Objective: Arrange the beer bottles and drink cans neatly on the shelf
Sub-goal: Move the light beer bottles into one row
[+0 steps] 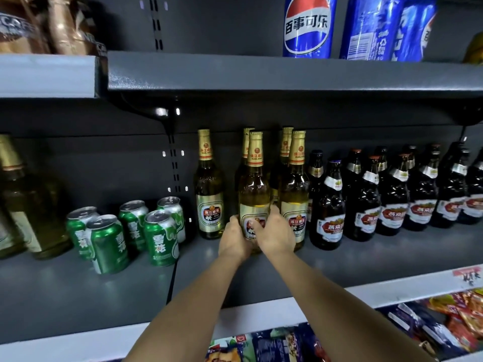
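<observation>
**Clerk:** Head view, middle shelf (339,259). What stood on it?

**Checker:** Item one: five green cans (125,231), loosely clustered toward the left end, not in rows. Item two: five gold-capped beer bottles, upright near the middle. One lone bottle (210,202) stood apart on the left of that group; two pairs stood front and back to its right. Item three: dark bottles (392,197) in rows running to the right end.

**Clerk:** And the hands?

**Checker:** Both were on the front bottle (254,189) of the left pair. The left hand (235,240) cupped its lower left side; the right hand (274,232) wrapped its lower right side, fingers curled across the label. Each was grasping that one bottle low on the body.

**Clerk:** Orientation?

**Checker:** Long axis vertical, neck straight up from the grip, base on or just above the shelf; I could not tell which, as the hands hid it. It touched or nearly touched its right neighbour (294,194), with a gap toward the lone bottle.

**Clerk:** Nearer hand?

**Checker:** Neither; the bottle sat squarely between them. My judgement: the coming move depended on that left gap and on keeping the bottle upright.

**Clerk:** Other stock?

**Checker:** Blue cola cans (308,27) on the shelf above; snack packets (444,320) below the front edge.
</observation>
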The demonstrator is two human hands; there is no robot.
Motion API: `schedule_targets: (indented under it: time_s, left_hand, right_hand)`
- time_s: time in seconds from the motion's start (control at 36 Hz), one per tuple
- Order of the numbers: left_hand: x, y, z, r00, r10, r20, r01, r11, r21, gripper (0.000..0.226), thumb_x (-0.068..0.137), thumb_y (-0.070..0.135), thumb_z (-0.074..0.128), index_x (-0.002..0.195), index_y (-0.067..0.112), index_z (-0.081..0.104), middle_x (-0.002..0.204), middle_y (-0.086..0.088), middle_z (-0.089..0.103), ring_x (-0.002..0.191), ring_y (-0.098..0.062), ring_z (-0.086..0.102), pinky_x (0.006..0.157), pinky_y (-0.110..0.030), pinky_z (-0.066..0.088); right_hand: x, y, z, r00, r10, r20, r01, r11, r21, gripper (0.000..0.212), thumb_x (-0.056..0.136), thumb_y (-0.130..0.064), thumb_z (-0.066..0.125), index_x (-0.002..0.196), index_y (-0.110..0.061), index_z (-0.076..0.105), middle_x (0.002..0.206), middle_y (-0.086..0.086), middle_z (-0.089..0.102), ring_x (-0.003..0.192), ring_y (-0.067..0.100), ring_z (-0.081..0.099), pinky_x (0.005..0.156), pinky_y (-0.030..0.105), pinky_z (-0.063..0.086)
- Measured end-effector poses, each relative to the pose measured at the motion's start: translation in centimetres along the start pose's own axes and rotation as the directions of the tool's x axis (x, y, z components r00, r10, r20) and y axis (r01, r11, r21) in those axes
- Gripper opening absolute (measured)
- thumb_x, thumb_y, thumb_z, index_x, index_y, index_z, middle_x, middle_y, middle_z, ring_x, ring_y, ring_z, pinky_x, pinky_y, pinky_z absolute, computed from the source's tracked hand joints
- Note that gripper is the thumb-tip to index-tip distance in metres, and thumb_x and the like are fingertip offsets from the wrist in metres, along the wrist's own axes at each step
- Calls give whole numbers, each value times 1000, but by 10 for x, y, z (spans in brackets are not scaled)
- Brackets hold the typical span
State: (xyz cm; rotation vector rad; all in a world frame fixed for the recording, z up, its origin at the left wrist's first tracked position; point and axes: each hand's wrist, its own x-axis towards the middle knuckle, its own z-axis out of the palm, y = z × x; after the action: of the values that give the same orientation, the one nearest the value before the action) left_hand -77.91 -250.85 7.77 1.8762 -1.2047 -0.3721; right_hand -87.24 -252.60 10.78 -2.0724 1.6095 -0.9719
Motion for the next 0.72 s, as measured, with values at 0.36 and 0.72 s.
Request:
schedule_targets:
  time_s: [0.36,0.72]
  left_hand:
    - [-52,-18,-46,987,148,-68,-100,882,461,60,90,40,64,140,16,42,137,-7,50,124,-28,49,99,-38,45]
    - [-105,-101,-187,963,68,-260,98,813,574,53,95,44,52,139,16,42,132,-6,50,120,-26,51,92,-36,45]
  right_hand:
    - [-39,9,-19,961,-274,-23,261,936,-237,36,97,-40,48,124,-17,49,116,5,61,104,29,61,65,32,38]
    - [-106,-127,49,842,-516,156,536,833,-141,38,97,-41,47,128,-18,47,122,4,56,110,26,58,69,31,40]
